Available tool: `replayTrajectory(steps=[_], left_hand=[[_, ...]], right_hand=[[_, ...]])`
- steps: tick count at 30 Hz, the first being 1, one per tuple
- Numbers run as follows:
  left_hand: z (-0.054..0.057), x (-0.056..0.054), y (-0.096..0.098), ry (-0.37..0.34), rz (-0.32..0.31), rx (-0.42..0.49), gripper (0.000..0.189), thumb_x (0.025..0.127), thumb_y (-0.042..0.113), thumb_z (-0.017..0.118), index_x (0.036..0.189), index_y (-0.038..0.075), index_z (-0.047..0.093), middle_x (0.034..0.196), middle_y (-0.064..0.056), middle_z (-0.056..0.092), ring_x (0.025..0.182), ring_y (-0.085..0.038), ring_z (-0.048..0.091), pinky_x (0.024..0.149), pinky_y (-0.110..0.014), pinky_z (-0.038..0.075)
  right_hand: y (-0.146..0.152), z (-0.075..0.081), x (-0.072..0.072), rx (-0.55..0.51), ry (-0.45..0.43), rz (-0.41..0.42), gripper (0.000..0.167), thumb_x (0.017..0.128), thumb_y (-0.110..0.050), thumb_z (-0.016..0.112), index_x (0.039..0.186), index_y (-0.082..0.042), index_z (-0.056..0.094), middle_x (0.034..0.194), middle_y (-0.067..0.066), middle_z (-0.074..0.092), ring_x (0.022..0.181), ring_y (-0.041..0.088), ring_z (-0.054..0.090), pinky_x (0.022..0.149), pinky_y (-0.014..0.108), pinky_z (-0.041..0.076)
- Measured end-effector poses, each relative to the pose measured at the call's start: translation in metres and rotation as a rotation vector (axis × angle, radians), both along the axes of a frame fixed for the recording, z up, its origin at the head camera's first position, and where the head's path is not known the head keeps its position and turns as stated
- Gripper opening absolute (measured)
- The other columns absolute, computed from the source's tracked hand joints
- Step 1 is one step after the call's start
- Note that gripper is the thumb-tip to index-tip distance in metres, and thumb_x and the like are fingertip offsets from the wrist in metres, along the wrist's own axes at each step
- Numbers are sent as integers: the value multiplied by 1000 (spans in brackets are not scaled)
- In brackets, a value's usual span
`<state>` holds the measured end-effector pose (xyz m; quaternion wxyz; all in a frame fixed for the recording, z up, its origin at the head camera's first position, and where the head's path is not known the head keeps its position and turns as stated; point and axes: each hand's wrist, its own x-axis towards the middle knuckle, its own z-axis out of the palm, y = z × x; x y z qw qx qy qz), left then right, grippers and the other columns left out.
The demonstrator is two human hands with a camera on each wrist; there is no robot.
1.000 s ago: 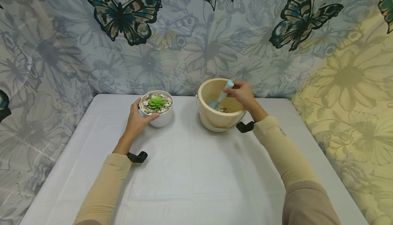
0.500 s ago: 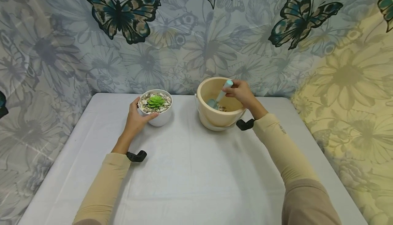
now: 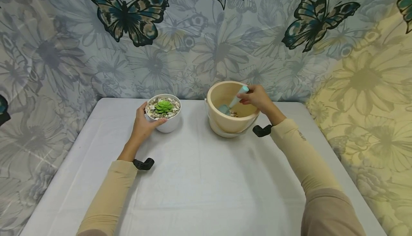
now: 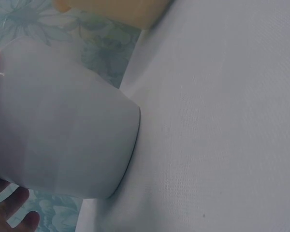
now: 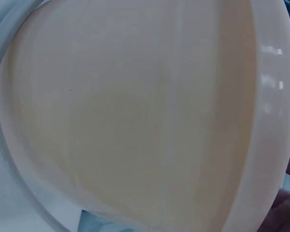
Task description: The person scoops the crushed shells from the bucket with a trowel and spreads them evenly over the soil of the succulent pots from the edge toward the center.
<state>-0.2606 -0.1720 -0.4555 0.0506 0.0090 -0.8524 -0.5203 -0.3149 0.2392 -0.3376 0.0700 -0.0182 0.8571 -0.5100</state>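
On the left of the head view, my left hand (image 3: 143,123) holds a white flower pot (image 3: 167,124), thumb at the front rim and fingers round the far left side. White pebbles and a green succulent (image 3: 163,106) fill its top. My right hand (image 3: 259,98) pinches the pale blue handle of a small trowel (image 3: 238,97) over a beige bucket (image 3: 233,123). The trowel's blade points down inside the bucket, beside a few pebbles (image 3: 234,114). In the right wrist view the bucket's wall (image 5: 130,116) fills most of the picture, and the trowel is hidden.
A white cloth covers the table (image 3: 193,178), whose back edge meets a butterfly-print backdrop (image 3: 206,57). The bucket's thin white bail handle (image 5: 5,140) hangs down along its outside. Pot and bucket stand near the back edge, with a gap between them.
My right hand has shifted slightly to the right, and the trowel's handle leans further right with it. The left hand stays on the flower pot.
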Motion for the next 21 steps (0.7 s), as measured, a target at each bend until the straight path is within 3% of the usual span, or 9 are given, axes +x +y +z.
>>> replayTrajectory(steps=[5, 13, 21], left_hand=[[0, 0, 0, 0, 1, -7, 115, 77, 50, 79, 157, 11, 7, 158, -20, 17, 148, -36, 20, 118, -58, 21], [-1, -1, 1, 9, 7, -13, 114, 77, 50, 79, 157, 11, 9, 157, -20, 19, 148, -36, 21, 119, -57, 22], [-1, 0, 1, 1, 12, -9, 114, 76, 50, 80, 157, 12, 9, 157, -18, 19, 148, -34, 22, 119, -56, 22]], right_hand=[[3, 0, 2, 86, 52, -40, 28, 90, -14, 71, 108, 7, 62, 78, -7, 68, 71, 12, 69, 74, 27, 60], [6, 6, 5, 257, 127, -67, 37, 87, -15, 74, 112, 10, 64, 101, 22, 73, 67, 10, 68, 65, 22, 57], [10, 14, 9, 464, 189, -34, 39, 86, -20, 76, 112, 9, 67, 93, 24, 73, 67, 19, 68, 55, 18, 46]])
